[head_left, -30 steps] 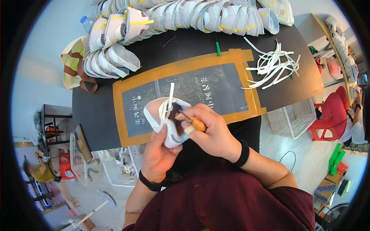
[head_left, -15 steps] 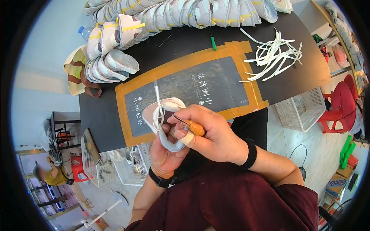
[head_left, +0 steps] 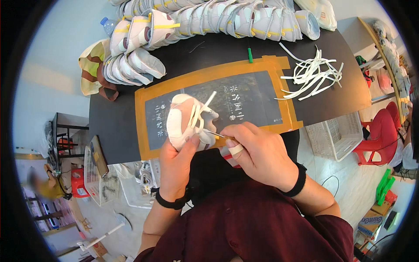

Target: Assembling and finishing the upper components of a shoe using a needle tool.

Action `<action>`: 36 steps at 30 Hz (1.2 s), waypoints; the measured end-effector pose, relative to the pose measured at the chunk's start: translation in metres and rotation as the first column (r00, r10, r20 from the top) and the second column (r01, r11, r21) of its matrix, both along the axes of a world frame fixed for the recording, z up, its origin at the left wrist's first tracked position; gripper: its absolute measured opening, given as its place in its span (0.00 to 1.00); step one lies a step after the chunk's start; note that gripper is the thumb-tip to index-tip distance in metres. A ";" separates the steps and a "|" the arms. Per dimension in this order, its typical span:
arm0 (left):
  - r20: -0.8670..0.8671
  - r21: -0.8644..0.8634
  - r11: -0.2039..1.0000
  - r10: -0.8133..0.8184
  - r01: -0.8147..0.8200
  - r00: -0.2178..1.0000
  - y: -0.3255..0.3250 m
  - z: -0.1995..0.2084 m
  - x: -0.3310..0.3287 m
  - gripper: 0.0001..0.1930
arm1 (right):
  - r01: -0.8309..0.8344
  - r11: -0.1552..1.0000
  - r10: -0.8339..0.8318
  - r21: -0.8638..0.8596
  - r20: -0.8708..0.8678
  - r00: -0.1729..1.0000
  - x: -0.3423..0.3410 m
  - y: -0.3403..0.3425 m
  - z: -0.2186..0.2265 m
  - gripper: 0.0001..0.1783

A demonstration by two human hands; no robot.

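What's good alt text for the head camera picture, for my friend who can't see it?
A person's left hand holds a pale shoe upper with white lace across it, and the right hand holds a thin pointed tool close to it. Beyond, a dark table holds a taped-down sheet, a loose pile of white laces and rows of nested shoe uppers.

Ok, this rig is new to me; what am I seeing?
There's no machine, just a person working bare-handed. The view comes from a wide fisheye camera worn on the head, so straight edges bend. The left hand holds a pale shoe upper with a white lace; the right hand holds a slim metal tool, its tip at the upper. On the dark table lie a taped sheet, a heap of white strips and a green-handled tool, with rows of stacked shoe uppers behind.
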State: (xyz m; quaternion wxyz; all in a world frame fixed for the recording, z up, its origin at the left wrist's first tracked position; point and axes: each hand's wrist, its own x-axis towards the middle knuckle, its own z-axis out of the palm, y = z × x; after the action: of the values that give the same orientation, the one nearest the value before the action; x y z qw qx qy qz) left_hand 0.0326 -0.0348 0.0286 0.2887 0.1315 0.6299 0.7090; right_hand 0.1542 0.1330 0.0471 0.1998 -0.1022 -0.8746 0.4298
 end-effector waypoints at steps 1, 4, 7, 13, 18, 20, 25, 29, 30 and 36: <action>-0.066 -0.010 0.999 -0.031 0.030 0.997 0.003 0.002 -0.001 0.15 | 0.005 0.997 -0.007 0.082 0.029 1.000 0.002 0.000 0.002 0.08; -0.168 -0.023 0.998 -0.068 0.065 0.983 0.008 0.002 -0.005 0.16 | 0.067 0.983 -0.074 0.169 0.037 0.997 0.004 -0.002 -0.001 0.07; -0.190 -0.018 0.996 -0.092 0.090 0.978 0.009 0.000 -0.004 0.16 | 0.074 0.988 -0.082 0.134 0.053 0.995 0.005 -0.001 -0.006 0.06; -0.228 -0.040 0.994 -0.104 0.098 0.968 0.008 -0.012 -0.003 0.15 | 0.028 0.998 -0.032 0.060 0.055 0.998 0.004 -0.002 -0.011 0.07; -0.290 -0.086 0.993 -0.101 0.079 0.952 0.008 -0.014 -0.001 0.14 | 0.016 0.998 -0.012 -0.060 0.062 0.998 0.004 -0.003 -0.018 0.09; -0.349 -0.104 0.993 -0.094 0.062 0.932 0.010 -0.012 0.000 0.13 | -0.003 0.992 0.007 -0.124 0.036 0.999 0.004 -0.003 -0.018 0.10; -0.470 -0.175 0.985 -0.097 0.015 0.877 0.008 -0.014 -0.001 0.12 | -0.039 0.985 0.059 -0.169 0.116 0.991 0.004 -0.003 -0.012 0.11; -0.552 -0.166 0.986 -0.096 0.004 0.828 0.010 -0.019 -0.002 0.11 | -0.052 0.981 0.075 -0.188 0.121 0.990 0.003 -0.001 -0.014 0.11; -0.550 -0.165 0.986 -0.096 0.005 0.830 0.011 -0.019 -0.002 0.11 | -0.058 0.978 0.082 -0.199 0.117 0.990 0.003 -0.001 -0.015 0.11; -0.561 -0.189 0.982 -0.094 -0.016 0.822 0.012 -0.020 -0.003 0.10 | -0.089 0.986 0.106 -0.140 0.115 0.988 -0.003 0.000 -0.019 0.09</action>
State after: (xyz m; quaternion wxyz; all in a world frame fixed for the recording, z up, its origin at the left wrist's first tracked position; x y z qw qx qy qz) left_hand 0.0297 -0.0229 0.0085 0.1138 0.3219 0.7473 0.5700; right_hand 0.1513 0.1335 0.0284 0.1172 -0.0987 -0.8582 0.4899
